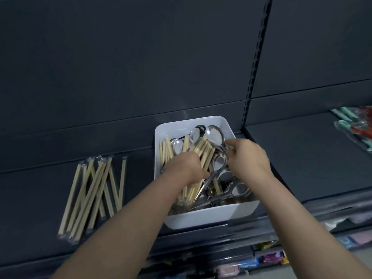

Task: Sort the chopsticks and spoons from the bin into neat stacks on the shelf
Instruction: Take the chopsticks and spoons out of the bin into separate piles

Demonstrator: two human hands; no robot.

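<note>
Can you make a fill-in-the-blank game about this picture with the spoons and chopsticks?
1. The bin on the shelf is coloured ____.
2. Inside the bin, the left hand grips a bunch of ____.
3. The right hand pinches the handle of a shiny ____.
4. The pile of wrapped chopsticks lies to the ____ of the bin.

Missing words: white; chopsticks; spoon; left.

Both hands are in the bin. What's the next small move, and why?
Probably lift the left hand, which grips chopsticks, out of the bin toward the untidy chopstick pile on the shelf. The right hand pinches a spoon; it can follow.
</note>
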